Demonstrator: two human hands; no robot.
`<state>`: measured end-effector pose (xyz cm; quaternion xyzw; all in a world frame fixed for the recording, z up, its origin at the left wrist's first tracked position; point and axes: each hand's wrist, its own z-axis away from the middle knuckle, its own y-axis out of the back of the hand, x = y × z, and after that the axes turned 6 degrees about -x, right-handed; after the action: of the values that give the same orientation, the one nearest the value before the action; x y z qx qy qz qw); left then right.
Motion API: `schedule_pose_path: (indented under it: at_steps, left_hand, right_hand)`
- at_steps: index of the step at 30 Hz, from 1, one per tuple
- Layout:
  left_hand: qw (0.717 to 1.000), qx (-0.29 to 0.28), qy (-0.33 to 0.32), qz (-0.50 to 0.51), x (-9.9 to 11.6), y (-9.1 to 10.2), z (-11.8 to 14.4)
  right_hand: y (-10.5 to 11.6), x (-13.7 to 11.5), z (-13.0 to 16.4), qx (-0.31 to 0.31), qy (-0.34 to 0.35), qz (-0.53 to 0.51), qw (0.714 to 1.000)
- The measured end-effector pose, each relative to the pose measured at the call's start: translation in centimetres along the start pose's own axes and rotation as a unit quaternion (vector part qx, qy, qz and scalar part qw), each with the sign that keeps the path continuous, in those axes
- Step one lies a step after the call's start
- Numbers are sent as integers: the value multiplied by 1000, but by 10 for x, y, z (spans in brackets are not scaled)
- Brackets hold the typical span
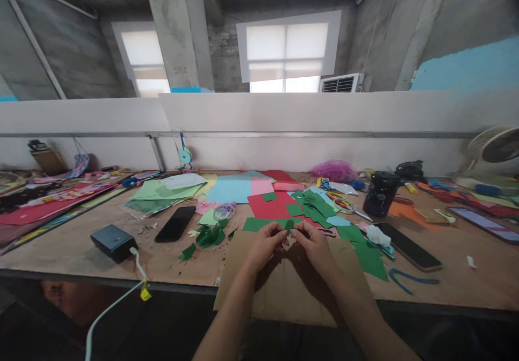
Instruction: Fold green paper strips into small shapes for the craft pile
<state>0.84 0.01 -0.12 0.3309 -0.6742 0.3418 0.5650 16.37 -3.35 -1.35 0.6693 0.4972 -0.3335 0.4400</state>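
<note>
Both grips, left hand (265, 242) and right hand (312, 242), fingertips pinched on green paper scrap (289, 226) between them, above cardboard sheet (284, 291)

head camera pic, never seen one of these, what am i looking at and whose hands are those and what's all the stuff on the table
There is no machine here. The single picture comes from a camera worn on a person's head, looking forward and down, so the two bare arms coming up from the bottom edge are that person's own.

The left hand and right hand meet over a sheet of brown cardboard and pinch a small green paper piece between their fingertips.

On the wooden table lie green paper squares, a red sheet, a light blue sheet, a black phone, a second phone, a dark box with a white cable, scissors and a black cup. A white partition stands behind.
</note>
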Motion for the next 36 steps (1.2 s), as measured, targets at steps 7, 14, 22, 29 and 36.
schedule_pose_path:
  at_steps: [7,14,22,29,36]
  left_hand:
    - [999,29,-20,1,-2,0,-1]
    - [999,50,-12,4,2,3,3]
    - [994,52,-70,-67,-4,-1,-1]
    - [986,74,-76,-126,-5,-3,0]
    - [973,72,-94,-197,-10,-5,1]
  right_hand:
    - [3,-10,2,-23,2,27,999]
    - [3,-10,3,-88,-7,12,996]
    - [1,-13,2,-11,-20,-15,1000]
    - [1,-16,4,-11,-28,-1,1000]
    - [-1,-1,2,-16,-40,0,999]
